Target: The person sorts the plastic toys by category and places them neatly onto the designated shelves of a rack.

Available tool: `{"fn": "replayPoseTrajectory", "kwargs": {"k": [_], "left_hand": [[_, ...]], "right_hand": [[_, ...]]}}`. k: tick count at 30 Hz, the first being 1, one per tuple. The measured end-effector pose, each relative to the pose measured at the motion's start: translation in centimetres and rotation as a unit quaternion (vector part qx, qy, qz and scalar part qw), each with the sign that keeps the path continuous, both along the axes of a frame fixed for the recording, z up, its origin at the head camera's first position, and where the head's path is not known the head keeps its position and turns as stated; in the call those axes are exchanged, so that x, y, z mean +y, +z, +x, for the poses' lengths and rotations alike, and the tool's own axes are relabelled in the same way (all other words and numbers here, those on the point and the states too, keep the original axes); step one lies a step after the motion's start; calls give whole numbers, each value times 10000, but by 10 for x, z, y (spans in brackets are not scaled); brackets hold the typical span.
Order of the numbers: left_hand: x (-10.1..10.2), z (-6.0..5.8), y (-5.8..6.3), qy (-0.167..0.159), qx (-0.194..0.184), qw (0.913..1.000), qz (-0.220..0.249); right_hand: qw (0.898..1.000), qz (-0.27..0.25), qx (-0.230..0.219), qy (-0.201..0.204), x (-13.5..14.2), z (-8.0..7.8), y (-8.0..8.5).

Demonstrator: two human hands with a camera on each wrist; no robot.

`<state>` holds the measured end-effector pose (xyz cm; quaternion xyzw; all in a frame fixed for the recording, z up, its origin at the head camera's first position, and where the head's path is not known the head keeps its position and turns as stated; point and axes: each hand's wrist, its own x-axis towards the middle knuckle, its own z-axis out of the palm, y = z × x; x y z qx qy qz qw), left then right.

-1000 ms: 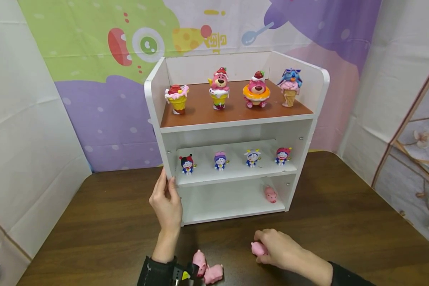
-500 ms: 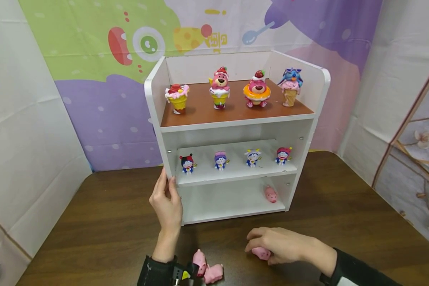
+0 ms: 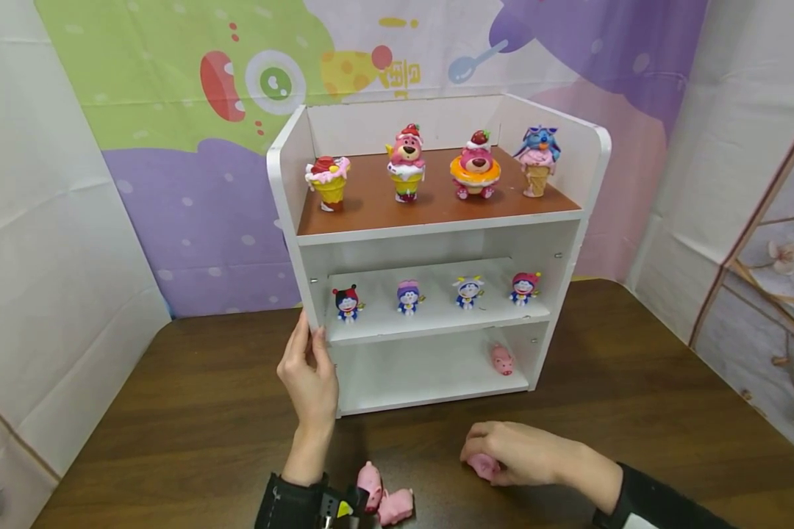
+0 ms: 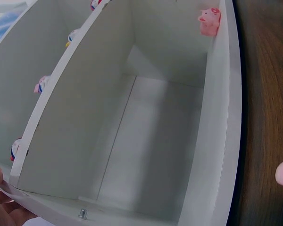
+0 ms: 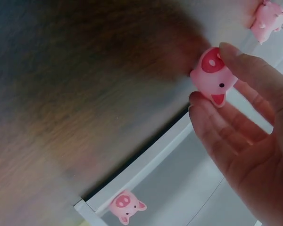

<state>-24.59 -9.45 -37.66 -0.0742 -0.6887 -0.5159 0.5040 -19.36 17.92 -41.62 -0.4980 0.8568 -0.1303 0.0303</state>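
Observation:
My left hand (image 3: 309, 378) grips the left side panel of a white three-tier shelf (image 3: 403, 234), thumb at the front edge and fingers behind it. In front of the shelf, my right hand (image 3: 523, 454) pinches a small pink pig figurine (image 3: 484, 466) between thumb and fingers. The right wrist view shows this pig's red snout and one ear; whether it touches the table cannot be told. Another pink pig (image 3: 501, 360) stands at the right end of the bottom tier. Two more pigs, one upright-looking (image 3: 369, 481) and one lying (image 3: 395, 507), are beside my left wrist.
Several blue-and-white figurines (image 3: 468, 292) line the middle tier. On the brown top tier stand several ice-cream and bear figurines (image 3: 474, 169). The shelf rests on a dark wooden table (image 3: 192, 419), with a cartoon-print cloth (image 3: 205, 213) behind it.
My right hand has shifted a little and turned the pig in its fingers; the fingers spread half a second ago and now close on it again. My left hand stays on the shelf.

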Motion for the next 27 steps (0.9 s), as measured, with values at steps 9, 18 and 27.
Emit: {"fn": "replayPoseTrajectory", "kwargs": {"k": [9,18,27], "left_hand": [[-1,-1,-1,136,22,9999,-79],[0,0,0,130,-13,9998,-114],[-1,-1,0,151,-7,9998,-104]], "right_hand": [[9938,-299,-196,-1049,-3,4,1],[9863,-412,-278,-1571,-7,6,-2],[9802,-509,-220,-1900,-7,12,0]]}}
